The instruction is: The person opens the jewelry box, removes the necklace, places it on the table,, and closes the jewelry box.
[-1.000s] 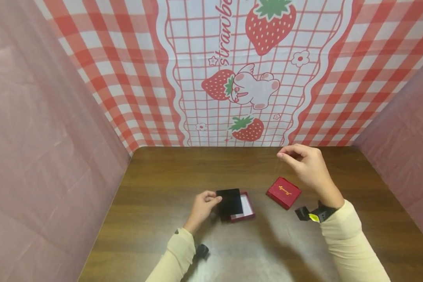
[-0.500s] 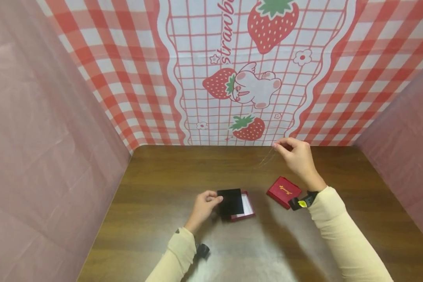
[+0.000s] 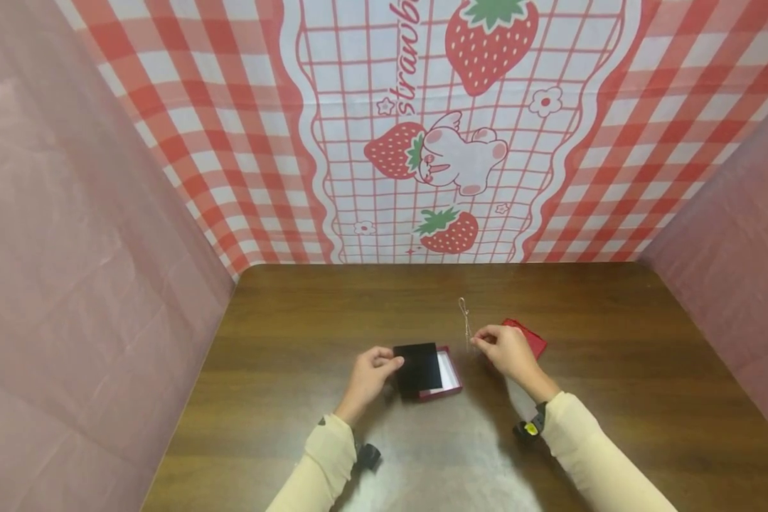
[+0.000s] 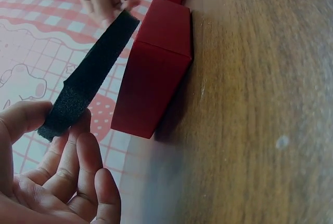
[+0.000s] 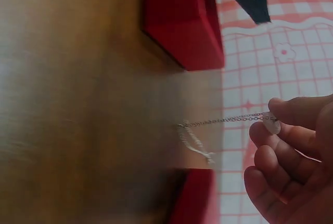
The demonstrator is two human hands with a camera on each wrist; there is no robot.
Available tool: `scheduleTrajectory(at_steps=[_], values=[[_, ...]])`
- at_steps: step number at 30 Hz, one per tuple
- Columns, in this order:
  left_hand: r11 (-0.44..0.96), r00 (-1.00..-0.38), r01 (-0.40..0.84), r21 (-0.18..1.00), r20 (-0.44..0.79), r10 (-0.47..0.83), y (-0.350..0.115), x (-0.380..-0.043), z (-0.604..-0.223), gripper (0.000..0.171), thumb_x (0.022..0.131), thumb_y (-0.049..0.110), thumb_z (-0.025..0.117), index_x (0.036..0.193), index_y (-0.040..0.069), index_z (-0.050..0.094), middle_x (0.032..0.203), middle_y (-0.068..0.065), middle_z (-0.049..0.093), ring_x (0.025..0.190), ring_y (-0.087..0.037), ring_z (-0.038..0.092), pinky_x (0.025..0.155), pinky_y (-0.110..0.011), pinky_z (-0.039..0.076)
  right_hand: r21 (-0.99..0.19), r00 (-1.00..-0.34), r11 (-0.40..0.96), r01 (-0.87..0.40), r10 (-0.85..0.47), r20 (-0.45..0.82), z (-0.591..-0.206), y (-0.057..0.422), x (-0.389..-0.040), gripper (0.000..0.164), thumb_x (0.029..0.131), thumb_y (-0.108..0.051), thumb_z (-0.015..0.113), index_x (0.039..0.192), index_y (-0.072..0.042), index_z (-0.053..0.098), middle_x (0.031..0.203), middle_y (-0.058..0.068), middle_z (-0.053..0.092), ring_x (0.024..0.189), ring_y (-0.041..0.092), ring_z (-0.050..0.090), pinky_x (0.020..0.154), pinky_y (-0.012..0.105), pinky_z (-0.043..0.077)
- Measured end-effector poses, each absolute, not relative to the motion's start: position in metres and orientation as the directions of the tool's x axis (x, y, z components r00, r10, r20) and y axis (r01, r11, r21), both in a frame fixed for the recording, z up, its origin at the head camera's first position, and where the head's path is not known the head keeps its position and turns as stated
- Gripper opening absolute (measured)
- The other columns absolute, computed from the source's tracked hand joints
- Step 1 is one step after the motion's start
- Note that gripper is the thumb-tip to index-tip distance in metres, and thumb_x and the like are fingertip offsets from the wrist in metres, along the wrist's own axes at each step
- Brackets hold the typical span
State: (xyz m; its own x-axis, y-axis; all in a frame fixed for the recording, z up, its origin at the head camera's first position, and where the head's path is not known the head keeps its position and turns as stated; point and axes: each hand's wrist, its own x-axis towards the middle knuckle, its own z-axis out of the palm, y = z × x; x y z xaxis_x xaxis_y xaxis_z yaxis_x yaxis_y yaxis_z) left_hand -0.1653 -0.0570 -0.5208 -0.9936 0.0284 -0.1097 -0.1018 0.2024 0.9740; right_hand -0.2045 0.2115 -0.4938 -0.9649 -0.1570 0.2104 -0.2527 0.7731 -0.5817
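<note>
My left hand (image 3: 366, 377) pinches a square black foam pad (image 3: 417, 366) at its left edge, thumb against fingers. In the left wrist view the foam pad (image 4: 96, 68) stands tilted beside the red box (image 4: 153, 73). From above, it overlaps the left part of the red box base (image 3: 440, 396), whose white inside shows at the right. My right hand (image 3: 512, 352) pinches one end of a thin metal chain (image 5: 223, 120) between thumb and index finger. The chain's looped end (image 3: 464, 306) trails away from the hand over the table, to the right of the box base.
A red lid (image 3: 530, 337) lies on the wooden table (image 3: 294, 306), partly hidden behind my right hand. A strawberry-print cloth (image 3: 454, 149) hangs along the table's back edge, with pink cloth at both sides.
My right hand has come down and left from above the red lid, bringing the hanging chain low near the box base. The left hand and foam pad have stayed in place.
</note>
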Motion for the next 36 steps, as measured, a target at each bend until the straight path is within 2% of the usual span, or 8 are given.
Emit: scheduleTrajectory(at_steps=[2, 7, 9, 14, 26, 32, 36], values=[[0.209, -0.994, -0.093, 0.973, -0.103, 0.035, -0.056, -0.161, -0.508, 0.026, 0.088, 0.011, 0.069, 0.100, -0.011, 0.063, 0.093, -0.028, 0.070, 0.077, -0.018, 0.064, 0.067, -0.025, 0.050, -0.571, -0.966, 0.782, -0.250, -0.165, 0.197, -0.499, 0.212, -0.198, 0.008, 0.083, -0.011, 0.074, 0.080, -0.004, 0.073, 0.071, 0.005, 0.071, 0.062, 0.009, 0.053, 0.056, 0.025, 0.043], [0.212, -0.994, -0.086, 0.973, -0.097, 0.043, -0.056, -0.162, -0.510, 0.026, 0.088, 0.013, 0.070, 0.099, -0.010, 0.063, 0.092, -0.027, 0.071, 0.074, -0.010, 0.059, 0.066, -0.025, 0.049, -0.578, -0.974, 0.784, -0.227, -0.177, 0.143, -0.506, 0.213, -0.189, 0.006, 0.083, -0.011, 0.074, 0.080, -0.006, 0.073, 0.071, 0.002, 0.071, 0.064, 0.009, 0.055, 0.060, 0.026, 0.044], [0.207, -0.993, -0.097, 0.973, -0.108, 0.042, -0.056, -0.166, -0.523, 0.028, 0.087, 0.016, 0.071, 0.100, -0.008, 0.064, 0.093, -0.025, 0.072, 0.074, -0.010, 0.060, 0.067, -0.024, 0.049, -0.580, -0.976, 0.786, -0.215, -0.178, 0.121, -0.508, 0.213, -0.186, 0.006, 0.083, -0.011, 0.074, 0.080, -0.006, 0.073, 0.071, 0.002, 0.070, 0.064, 0.009, 0.056, 0.060, 0.026, 0.045], [0.197, -0.993, -0.099, 0.975, -0.110, 0.047, -0.055, -0.165, -0.522, 0.030, 0.086, 0.018, 0.072, 0.101, -0.006, 0.064, 0.094, -0.024, 0.072, 0.077, -0.013, 0.063, 0.068, -0.024, 0.050, -0.576, -0.980, 0.794, -0.196, -0.177, 0.090, -0.513, 0.214, -0.180, 0.006, 0.082, -0.011, 0.075, 0.080, -0.007, 0.072, 0.072, 0.002, 0.069, 0.064, 0.008, 0.053, 0.059, 0.025, 0.044], [0.226, -0.994, -0.084, 0.970, -0.096, 0.045, -0.053, -0.165, -0.524, 0.025, 0.088, 0.009, 0.068, 0.100, -0.012, 0.062, 0.091, -0.029, 0.070, 0.080, -0.023, 0.065, 0.067, -0.027, 0.050, -0.566, -0.976, 0.799, -0.203, -0.214, 0.049, -0.519, 0.214, -0.167, 0.008, 0.080, -0.012, 0.077, 0.079, -0.005, 0.073, 0.071, 0.001, 0.068, 0.064, 0.008, 0.055, 0.060, 0.025, 0.047], [0.207, -0.994, -0.087, 0.974, -0.100, 0.052, -0.053, -0.164, -0.522, 0.028, 0.088, 0.015, 0.070, 0.102, -0.009, 0.063, 0.092, -0.025, 0.071, 0.076, -0.012, 0.062, 0.067, -0.024, 0.049, -0.556, -0.960, 0.793, -0.249, -0.279, 0.032, -0.524, 0.216, -0.164, 0.006, 0.080, -0.013, 0.076, 0.077, -0.010, 0.073, 0.067, -0.005, 0.066, 0.063, 0.003, 0.054, 0.058, 0.022, 0.046], [0.201, -0.993, -0.090, 0.975, -0.105, 0.062, -0.053, -0.164, -0.522, 0.030, 0.087, 0.018, 0.071, 0.102, -0.008, 0.064, 0.092, -0.024, 0.072, 0.076, -0.011, 0.062, 0.069, -0.025, 0.050, -0.548, -0.949, 0.787, -0.283, -0.311, 0.044, -0.526, 0.216, -0.162, 0.009, 0.080, -0.013, 0.077, 0.073, -0.013, 0.070, 0.065, -0.007, 0.063, 0.062, 0.000, 0.052, 0.057, 0.021, 0.044]])
